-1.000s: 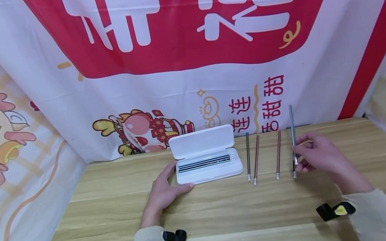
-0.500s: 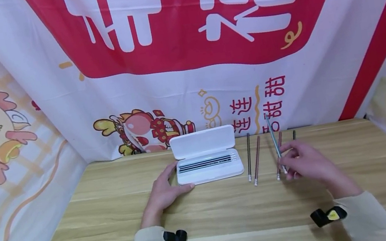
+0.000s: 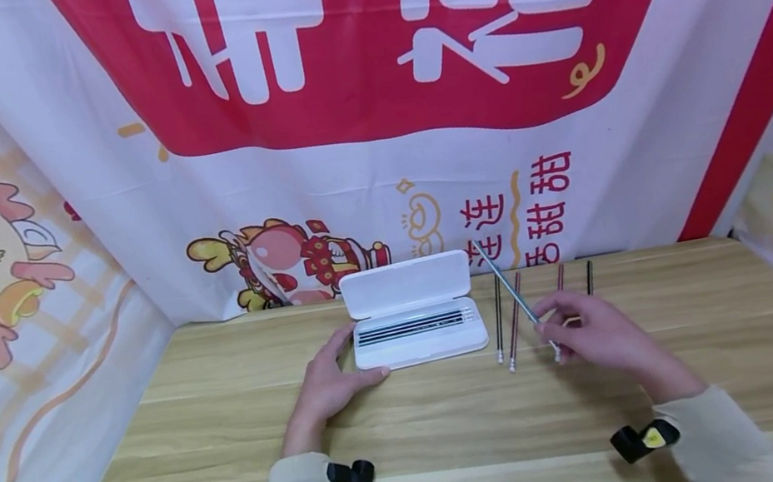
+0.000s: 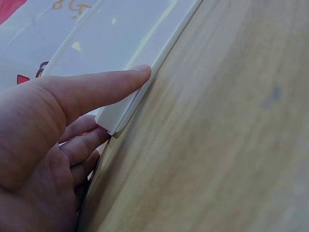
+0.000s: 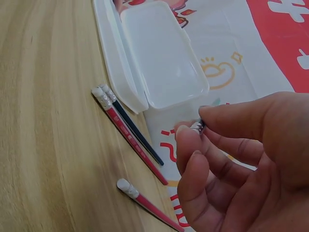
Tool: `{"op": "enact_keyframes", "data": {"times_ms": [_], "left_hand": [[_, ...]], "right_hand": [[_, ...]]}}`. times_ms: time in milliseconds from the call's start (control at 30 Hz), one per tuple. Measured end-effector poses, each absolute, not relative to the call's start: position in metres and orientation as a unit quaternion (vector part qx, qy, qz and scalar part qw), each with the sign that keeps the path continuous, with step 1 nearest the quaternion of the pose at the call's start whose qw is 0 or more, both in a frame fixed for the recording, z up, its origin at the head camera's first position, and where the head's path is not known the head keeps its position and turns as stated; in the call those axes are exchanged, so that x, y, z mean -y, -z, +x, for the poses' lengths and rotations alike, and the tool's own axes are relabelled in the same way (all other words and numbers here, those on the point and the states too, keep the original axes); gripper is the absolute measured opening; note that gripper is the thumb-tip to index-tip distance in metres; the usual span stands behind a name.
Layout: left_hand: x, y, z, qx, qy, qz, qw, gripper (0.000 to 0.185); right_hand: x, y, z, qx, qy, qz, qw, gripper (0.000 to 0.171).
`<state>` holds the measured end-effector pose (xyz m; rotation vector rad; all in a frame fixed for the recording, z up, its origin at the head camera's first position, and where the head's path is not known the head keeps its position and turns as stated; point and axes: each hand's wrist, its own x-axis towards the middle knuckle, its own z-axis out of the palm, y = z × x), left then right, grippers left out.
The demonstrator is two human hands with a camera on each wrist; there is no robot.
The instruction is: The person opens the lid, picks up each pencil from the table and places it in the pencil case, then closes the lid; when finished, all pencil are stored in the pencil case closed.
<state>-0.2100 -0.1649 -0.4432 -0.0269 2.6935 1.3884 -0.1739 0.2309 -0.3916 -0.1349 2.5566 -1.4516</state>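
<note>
An open white pencil case (image 3: pixel 422 347) stands at the back of the table with several dark pencils (image 3: pixel 408 327) lying in it. My left hand (image 3: pixel 333 380) holds its left end, thumb along the front edge and fingers at the side. My right hand (image 3: pixel 591 335) pinches a light blue pencil (image 3: pixel 495 267) near its white eraser end. This pencil slants up to the left, over the loose pencils. Just right of the case lie a black pencil (image 3: pixel 499 320) and a red pencil (image 3: pixel 513 343). Another red pencil (image 5: pixel 145 203) shows below my right fingers in the right wrist view.
Beyond my right hand a dark pencil (image 3: pixel 589 276) lies near the table's back edge, partly hidden. A printed cloth (image 3: pixel 375 167) hangs behind the wooden table (image 3: pixel 462 431). The case's lid (image 3: pixel 404 284) stands up at the back.
My right hand has lifted the light blue pencil from the right side and carried it left toward the case, tilting its far end leftward. The left hand stays on the case.
</note>
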Motion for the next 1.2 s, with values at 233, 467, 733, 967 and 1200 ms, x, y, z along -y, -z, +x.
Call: {"op": "enact_keyframes", "data": {"times_ms": [233,467,733,967,1200], "left_hand": [[0.164,0.443,-0.210,-0.888,-0.457,-0.006,0.054,0.096],[0.165,0.444,-0.210,-0.886,-0.460,-0.014,0.058,0.094],[0.164,0.443,-0.210,-0.884,-0.463,-0.011,0.057,0.094],[0.164,0.443,-0.210,-0.883,-0.466,-0.016,0.056,0.094],[0.164,0.443,-0.210,-0.881,-0.469,-0.011,0.052,0.093]], "right_hand": [[-0.222,0.393,-0.174,-0.868,0.482,-0.066,0.095,0.029],[-0.210,0.387,-0.183,-0.887,0.446,-0.075,0.090,0.026],[-0.203,0.374,-0.205,-0.919,0.368,-0.122,0.069,0.019],[-0.195,0.379,-0.220,-0.926,0.345,-0.128,0.089,0.017],[-0.185,0.385,-0.235,-0.930,0.337,-0.124,0.073,0.018]]}}
